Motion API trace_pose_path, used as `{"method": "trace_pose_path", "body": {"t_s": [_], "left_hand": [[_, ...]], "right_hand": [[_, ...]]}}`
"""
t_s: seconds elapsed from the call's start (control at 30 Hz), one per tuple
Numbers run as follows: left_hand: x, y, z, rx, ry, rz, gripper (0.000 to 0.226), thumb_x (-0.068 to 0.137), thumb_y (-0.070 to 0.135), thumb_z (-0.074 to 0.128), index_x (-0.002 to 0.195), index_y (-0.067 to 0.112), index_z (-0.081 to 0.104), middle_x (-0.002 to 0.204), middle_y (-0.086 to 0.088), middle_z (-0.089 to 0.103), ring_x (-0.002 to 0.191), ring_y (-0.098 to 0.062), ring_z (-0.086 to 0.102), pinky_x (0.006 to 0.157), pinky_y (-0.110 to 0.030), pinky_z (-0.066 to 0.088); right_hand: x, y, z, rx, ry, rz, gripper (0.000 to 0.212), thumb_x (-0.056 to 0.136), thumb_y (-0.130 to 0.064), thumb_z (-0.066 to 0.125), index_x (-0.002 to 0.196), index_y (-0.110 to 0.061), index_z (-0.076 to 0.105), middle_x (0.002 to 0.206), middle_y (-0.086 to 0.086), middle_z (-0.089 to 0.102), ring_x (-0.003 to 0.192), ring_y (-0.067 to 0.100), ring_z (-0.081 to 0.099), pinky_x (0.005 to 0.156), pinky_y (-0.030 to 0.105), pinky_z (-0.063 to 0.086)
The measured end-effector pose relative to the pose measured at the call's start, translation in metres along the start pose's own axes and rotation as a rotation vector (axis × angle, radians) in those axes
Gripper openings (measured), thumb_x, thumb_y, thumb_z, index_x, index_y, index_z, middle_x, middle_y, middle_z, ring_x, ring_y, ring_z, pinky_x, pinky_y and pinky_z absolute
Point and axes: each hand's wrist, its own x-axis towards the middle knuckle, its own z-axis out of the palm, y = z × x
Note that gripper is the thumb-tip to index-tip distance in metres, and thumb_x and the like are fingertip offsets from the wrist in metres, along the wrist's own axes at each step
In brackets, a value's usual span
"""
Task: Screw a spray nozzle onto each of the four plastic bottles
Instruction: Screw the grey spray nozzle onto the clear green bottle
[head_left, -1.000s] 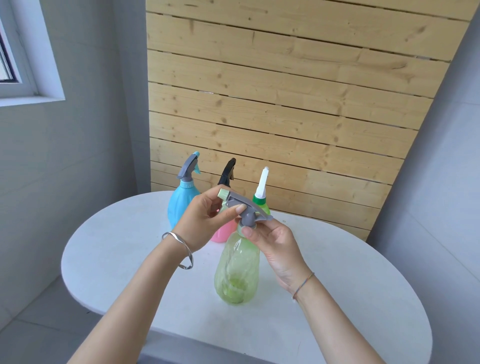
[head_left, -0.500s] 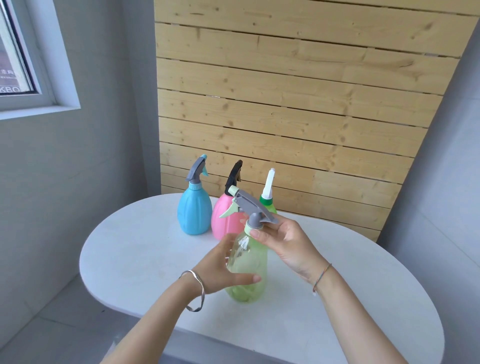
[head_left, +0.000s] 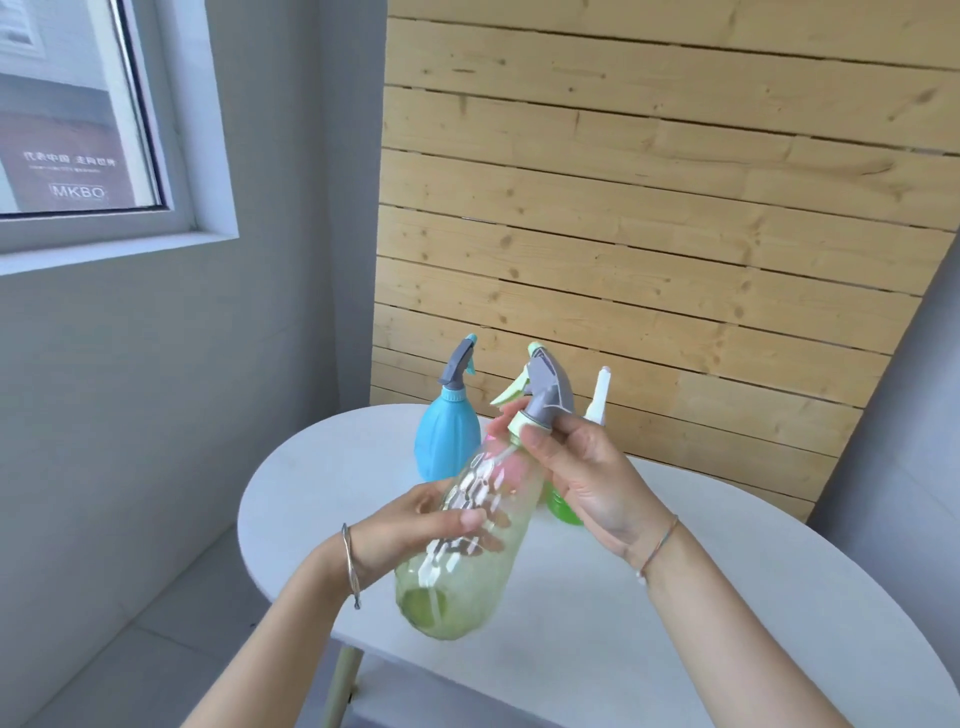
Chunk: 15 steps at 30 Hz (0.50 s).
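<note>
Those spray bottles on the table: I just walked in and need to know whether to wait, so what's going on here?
A person is fitting a sprayer to the pale green bottle, held tilted above the white table. The left hand wraps the bottle's body while the right hand grips the collar of the grey nozzle sitting on its neck. Behind, a blue bottle with a grey sprayer and a green bottle with a white spout stand on the table. A pink shape shows only through the held bottle.

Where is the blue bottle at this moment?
In the head view the blue bottle stands upright at the far left of the white table, before the wooden wall, just left of and behind the tilted pale green bottle held in both hands.
</note>
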Motion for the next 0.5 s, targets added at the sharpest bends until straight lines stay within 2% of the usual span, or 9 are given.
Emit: {"method": "trace_pose_path", "body": {"t_s": [0.07, 0.17, 0.23, 0.33, 0.4, 0.5], "left_hand": [[-0.009, 0.004, -0.015, 0.028, 0.049, 0.029, 0.07, 0.062, 0.046, 0.072, 0.108, -0.005, 0.058, 0.09, -0.008, 0.07, 0.08, -0.017, 0.063, 0.078, -0.027, 0.048], [-0.023, 0.011, -0.035, 0.053, 0.097, 0.067, 0.053, 0.062, 0.043, 0.068, 0.101, 0.007, 0.062, 0.079, 0.003, 0.071, 0.072, -0.009, 0.062, 0.069, -0.017, 0.047], [-0.03, 0.012, -0.047, 0.029, 0.126, 0.065, 0.05, 0.063, 0.044, 0.067, 0.1, 0.011, 0.063, 0.083, 0.001, 0.071, 0.072, -0.008, 0.065, 0.068, -0.017, 0.048], [-0.037, 0.008, -0.061, -0.041, 0.169, 0.035, 0.052, 0.066, 0.045, 0.066, 0.106, 0.013, 0.064, 0.094, 0.002, 0.074, 0.084, -0.014, 0.071, 0.073, -0.021, 0.053], [-0.038, 0.005, -0.07, -0.06, 0.233, 0.042, 0.046, 0.073, 0.044, 0.067, 0.112, 0.021, 0.063, 0.108, 0.002, 0.073, 0.097, -0.017, 0.07, 0.082, -0.025, 0.054], [-0.034, -0.001, -0.09, -0.019, 0.505, 0.064, 0.032, 0.086, 0.047, 0.057, 0.114, 0.031, 0.063, 0.117, 0.002, 0.069, 0.103, -0.013, 0.067, 0.09, -0.029, 0.05]], "right_hand": [[0.013, 0.003, 0.016, -0.02, 0.031, -0.034, 0.029, 0.076, -0.022, 0.063, 0.1, -0.006, 0.062, 0.089, -0.008, 0.074, 0.099, 0.011, 0.067, 0.093, 0.032, 0.05], [0.031, 0.01, 0.038, 0.009, 0.054, -0.069, 0.027, 0.071, -0.024, 0.068, 0.095, -0.009, 0.067, 0.087, -0.004, 0.075, 0.093, 0.011, 0.069, 0.085, 0.02, 0.053], [0.042, 0.013, 0.05, -0.013, 0.061, -0.064, 0.032, 0.07, -0.029, 0.071, 0.096, -0.012, 0.068, 0.09, -0.001, 0.075, 0.094, 0.011, 0.069, 0.086, 0.019, 0.051], [0.059, 0.017, 0.063, -0.055, 0.065, -0.058, 0.038, 0.068, -0.035, 0.072, 0.099, -0.014, 0.068, 0.094, -0.004, 0.076, 0.1, 0.011, 0.068, 0.093, 0.022, 0.05], [0.072, 0.017, 0.071, -0.098, 0.094, -0.058, 0.035, 0.067, -0.035, 0.075, 0.097, -0.018, 0.07, 0.098, -0.003, 0.076, 0.101, 0.009, 0.068, 0.094, 0.021, 0.05], [0.099, 0.014, 0.082, -0.203, 0.187, -0.113, 0.016, 0.075, -0.02, 0.077, 0.089, -0.02, 0.071, 0.089, -0.006, 0.076, 0.087, 0.001, 0.068, 0.081, 0.011, 0.049]]}}
